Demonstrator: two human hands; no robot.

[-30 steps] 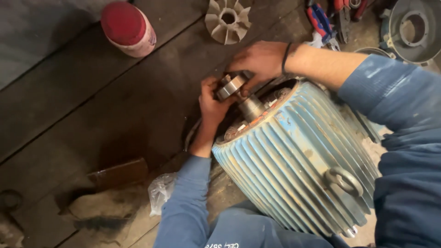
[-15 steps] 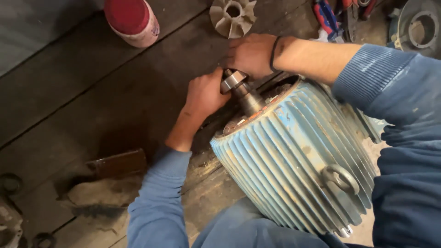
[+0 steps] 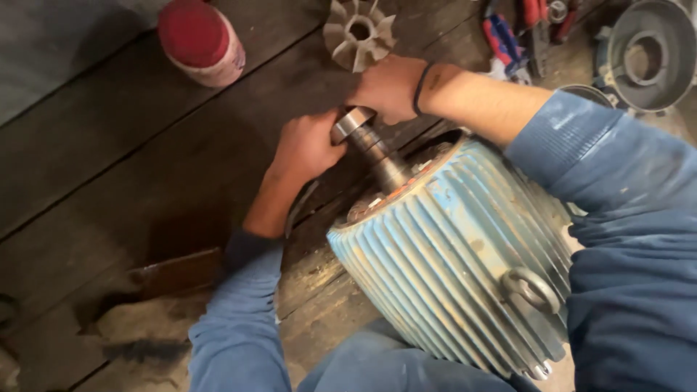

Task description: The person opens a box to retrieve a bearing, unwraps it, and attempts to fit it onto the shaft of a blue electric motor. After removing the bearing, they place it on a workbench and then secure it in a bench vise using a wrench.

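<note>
We see a dark, worn plank floor [image 3: 145, 145], grimy, with seams running diagonally across the frame. Upper left: a paler grey slab [image 3: 51, 51] along the edge. Lower left: dust, debris and a rusty flat metal piece [image 3: 174, 272] on the boards. Light is dim and even, no hard shadows. No walls or windows in view.

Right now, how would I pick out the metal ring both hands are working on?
Find the big ribbed blue motor housing; a steel shaft sticks out of its open end. The shiny grey metal ring sits on the shaft's tip, between the left hand and right hand.
</note>
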